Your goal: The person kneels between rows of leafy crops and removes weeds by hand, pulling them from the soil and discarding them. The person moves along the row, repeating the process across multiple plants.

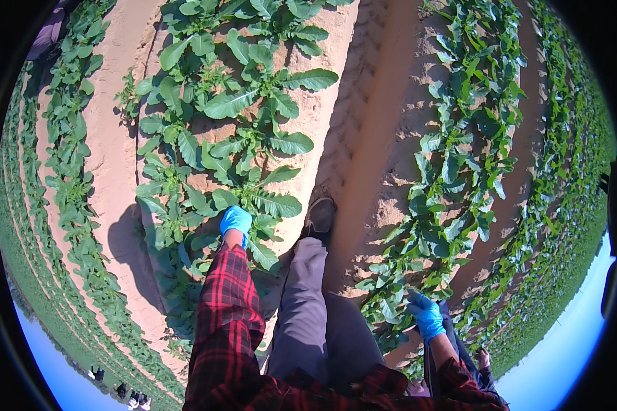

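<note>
My left hand (236,223), in a blue glove, reaches down among the toothed leaves of a leafy green plant (244,192) in the bed before me. Its fingers curl away from view, so whether they grip a stem is hidden. Low on the right, my right hand (425,314), also blue-gloved, is beside the leafy plants (391,303) of the neighbouring row. The fingertips overlap the foliage there, and I cannot make out anything held. Red and black plaid sleeves cover both arms.
A sandy furrow (370,128) with tread marks runs between the beds; my shoe (320,215) stands in it. More crop rows (72,154) curve away on both sides. Another person's hand (482,358) shows at lower right, a person's clothed leg (49,31) at upper left. Distant people are at lower left.
</note>
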Tool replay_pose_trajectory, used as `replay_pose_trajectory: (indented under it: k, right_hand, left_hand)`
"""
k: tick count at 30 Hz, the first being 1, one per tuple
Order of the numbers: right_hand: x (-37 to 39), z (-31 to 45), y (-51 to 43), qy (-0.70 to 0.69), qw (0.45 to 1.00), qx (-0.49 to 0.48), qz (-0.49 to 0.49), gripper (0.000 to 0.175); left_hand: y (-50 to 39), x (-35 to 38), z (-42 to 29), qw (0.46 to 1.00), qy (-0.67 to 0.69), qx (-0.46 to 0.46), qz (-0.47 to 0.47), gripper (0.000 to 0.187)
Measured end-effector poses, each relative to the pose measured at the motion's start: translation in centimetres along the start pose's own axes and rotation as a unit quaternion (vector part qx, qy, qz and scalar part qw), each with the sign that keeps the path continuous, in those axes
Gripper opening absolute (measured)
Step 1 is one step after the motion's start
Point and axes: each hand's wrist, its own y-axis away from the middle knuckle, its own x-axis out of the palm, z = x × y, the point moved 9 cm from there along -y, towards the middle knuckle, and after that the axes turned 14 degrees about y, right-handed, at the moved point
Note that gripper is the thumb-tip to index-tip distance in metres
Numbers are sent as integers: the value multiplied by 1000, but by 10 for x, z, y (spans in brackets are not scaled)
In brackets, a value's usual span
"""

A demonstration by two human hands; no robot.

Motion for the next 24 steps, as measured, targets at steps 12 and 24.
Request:
replay_pose_trajectory:
  k: [12, 24]
  right_hand:
    - [-70, 32, 5, 71, 997, 34, -27, 48]
    - [-63, 153, -159, -69, 997, -15, 18, 47]
  left_hand:
    - [136, -36, -168, 898, 369, 112, 210, 24]
    - [-72, -257, -381, 928, -176, 239, -228, 24]
